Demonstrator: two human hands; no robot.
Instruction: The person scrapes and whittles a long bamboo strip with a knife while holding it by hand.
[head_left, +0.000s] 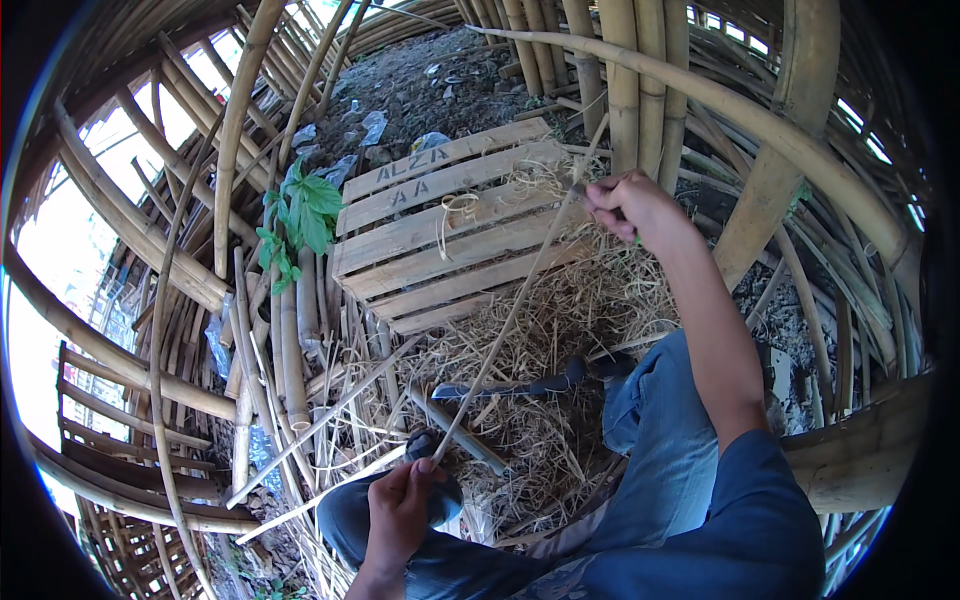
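pinching a strip point(518, 305) low in the left hand point(400, 500); cannot tell the grip of the right hand point(638, 208) near the strip's top.

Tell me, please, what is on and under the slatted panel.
On the slatted panel are a curled pale strip and, toward the right, loose shavings, which hide part of its surface. What lies under the panel is covered and cannot be told.
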